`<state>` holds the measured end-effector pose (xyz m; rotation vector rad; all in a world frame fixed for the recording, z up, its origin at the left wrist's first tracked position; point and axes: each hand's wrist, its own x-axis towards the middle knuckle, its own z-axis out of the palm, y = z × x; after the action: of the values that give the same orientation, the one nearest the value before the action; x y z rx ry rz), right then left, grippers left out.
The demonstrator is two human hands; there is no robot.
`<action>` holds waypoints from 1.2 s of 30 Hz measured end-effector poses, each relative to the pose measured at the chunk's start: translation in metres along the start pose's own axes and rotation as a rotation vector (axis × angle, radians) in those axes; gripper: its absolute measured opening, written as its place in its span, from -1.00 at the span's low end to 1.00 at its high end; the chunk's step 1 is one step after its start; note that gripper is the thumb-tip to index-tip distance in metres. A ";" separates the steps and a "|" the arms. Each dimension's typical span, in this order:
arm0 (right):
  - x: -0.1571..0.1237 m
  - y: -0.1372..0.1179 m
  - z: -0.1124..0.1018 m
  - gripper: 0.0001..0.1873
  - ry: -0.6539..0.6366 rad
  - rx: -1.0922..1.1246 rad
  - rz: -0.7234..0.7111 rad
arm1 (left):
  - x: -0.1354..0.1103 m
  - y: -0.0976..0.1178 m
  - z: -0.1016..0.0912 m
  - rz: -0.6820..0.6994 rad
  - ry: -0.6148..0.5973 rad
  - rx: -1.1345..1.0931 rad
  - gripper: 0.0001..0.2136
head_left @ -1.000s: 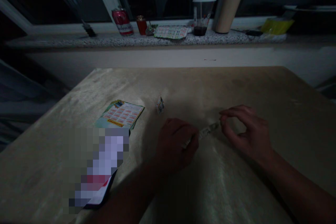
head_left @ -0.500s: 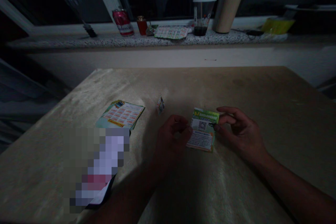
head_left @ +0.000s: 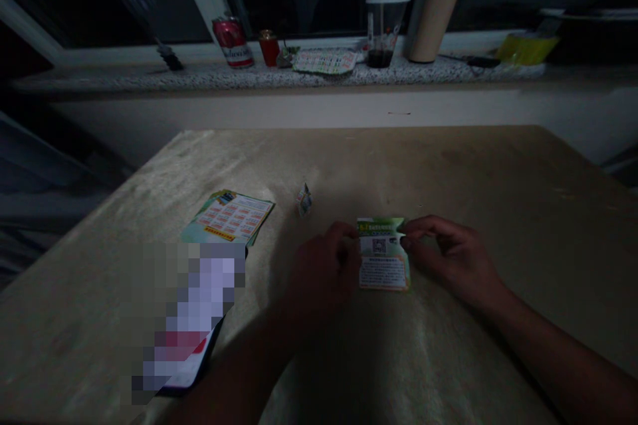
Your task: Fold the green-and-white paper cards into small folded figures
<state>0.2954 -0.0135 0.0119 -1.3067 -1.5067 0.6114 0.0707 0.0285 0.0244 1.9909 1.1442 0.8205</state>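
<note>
The left hand (head_left: 321,272) and the right hand (head_left: 456,259) held a small green card (head_left: 383,255) between them, low over the beige surface (head_left: 498,186). The fingers of each hand were closed in a pinch on one upper corner of the card, left and right. Its printed face was turned up. A small crumpled wrapper (head_left: 304,200) lay near, and a stack of similar cards (head_left: 229,218) lay further to the left.

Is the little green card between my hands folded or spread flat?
Spread flat: the green card shows its whole printed face, pinched at its top corners.
</note>
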 end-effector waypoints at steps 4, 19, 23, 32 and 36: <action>0.002 -0.002 -0.001 -0.95 -0.072 -0.028 0.022 | 0.003 -0.002 -0.008 0.248 0.071 0.318 -0.89; 0.001 0.010 0.002 -0.89 -0.216 0.025 0.140 | 0.000 -0.007 -0.006 0.470 -0.371 0.419 -0.49; 0.000 0.011 0.002 -0.90 -0.247 -0.062 0.122 | 0.001 -0.009 -0.004 0.484 -0.392 0.426 -0.58; 0.002 0.002 -0.010 -0.89 -0.372 -0.550 -0.169 | 0.001 -0.009 -0.003 0.483 -0.394 0.431 -0.65; 0.001 -0.004 -0.017 -0.77 -0.438 -0.549 -0.236 | 0.001 -0.009 -0.002 0.483 -0.379 0.419 -0.66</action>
<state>0.3087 -0.0178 0.0221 -1.4197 -2.2677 0.3491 0.0650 0.0331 0.0187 2.6892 0.6548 0.4081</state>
